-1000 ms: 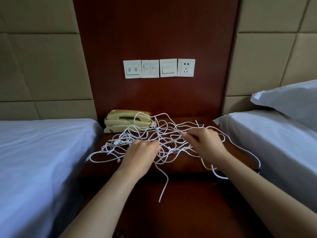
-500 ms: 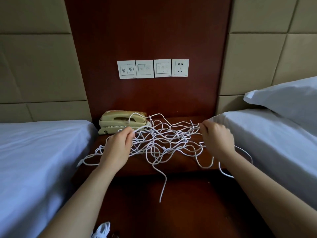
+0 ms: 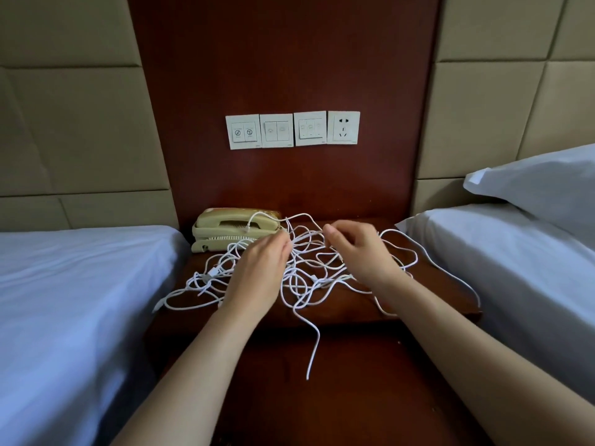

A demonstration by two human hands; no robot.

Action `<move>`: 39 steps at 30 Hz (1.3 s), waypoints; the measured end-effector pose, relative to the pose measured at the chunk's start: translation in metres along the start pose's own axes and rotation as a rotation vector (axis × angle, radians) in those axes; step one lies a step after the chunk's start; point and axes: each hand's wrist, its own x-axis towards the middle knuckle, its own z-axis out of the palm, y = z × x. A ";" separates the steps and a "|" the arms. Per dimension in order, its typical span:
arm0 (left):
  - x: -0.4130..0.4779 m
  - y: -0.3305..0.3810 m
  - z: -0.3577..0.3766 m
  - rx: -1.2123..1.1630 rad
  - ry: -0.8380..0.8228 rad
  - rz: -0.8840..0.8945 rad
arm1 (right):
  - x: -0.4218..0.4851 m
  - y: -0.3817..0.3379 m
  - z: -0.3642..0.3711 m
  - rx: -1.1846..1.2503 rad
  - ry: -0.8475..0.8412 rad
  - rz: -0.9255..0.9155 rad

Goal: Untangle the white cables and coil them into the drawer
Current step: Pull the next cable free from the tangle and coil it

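L hand (image 3: 257, 272) & R hand (image 3: 360, 252) each pinch strands mid-tangle; white cables (image 3: 306, 262) lie beneath them.

- The leftmost switch plate (image 3: 243, 132) bears two round symbols, one a crossed circle; its tiny lettering is unreadable.
- The second switch plate (image 3: 276, 130) and third switch plate (image 3: 310, 128) carry faint, indistinct icons.

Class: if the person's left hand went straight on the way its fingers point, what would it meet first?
The white cables, already at the fingertips of the left hand; past them probably the wooden panel right of the telephone, though depth is unclear.
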 end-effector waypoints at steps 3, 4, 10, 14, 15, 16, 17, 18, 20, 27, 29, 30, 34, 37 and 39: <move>0.003 -0.006 0.001 -0.039 -0.001 -0.074 | 0.004 -0.003 -0.012 0.047 0.136 -0.062; 0.004 -0.011 0.000 -0.058 -0.003 -0.116 | 0.006 -0.003 -0.016 0.056 0.193 -0.069; 0.003 -0.027 -0.006 0.034 -0.026 -0.086 | 0.003 0.005 -0.030 0.103 0.393 -0.024; 0.001 -0.045 -0.013 -0.039 -0.002 -0.241 | 0.007 0.012 -0.043 0.161 0.519 0.051; 0.000 -0.047 -0.016 -0.084 0.008 -0.280 | 0.006 0.014 -0.045 0.158 0.524 0.067; 0.001 -0.048 -0.017 -0.151 0.007 -0.322 | 0.006 0.018 -0.046 0.162 0.519 0.087; 0.003 -0.048 -0.018 -0.244 0.003 -0.368 | 0.005 0.021 -0.046 0.173 0.514 0.118; 0.004 -0.048 -0.018 -0.347 -0.005 -0.419 | 0.004 0.025 -0.045 0.181 0.515 0.155; 0.006 -0.047 -0.018 -0.549 -0.055 -0.529 | 0.004 0.030 -0.044 0.184 0.538 0.229; 0.003 -0.029 -0.022 -1.156 -0.265 -0.803 | 0.003 0.044 -0.048 0.019 0.495 0.325; 0.002 -0.024 -0.017 -1.078 -0.273 -0.781 | 0.003 0.048 -0.046 -0.129 0.380 0.345; 0.002 -0.020 -0.014 -1.022 -0.277 -0.761 | 0.003 0.047 -0.045 -0.180 0.310 0.329; 0.001 0.004 -0.004 -0.930 -0.344 -0.687 | 0.001 0.029 -0.031 -0.356 0.034 0.219; 0.003 0.021 0.001 -0.933 -0.328 -0.640 | -0.003 0.016 -0.017 -0.401 -0.160 0.100; 0.005 0.028 0.002 -0.921 -0.300 -0.614 | -0.006 0.010 -0.011 -0.307 -0.280 0.063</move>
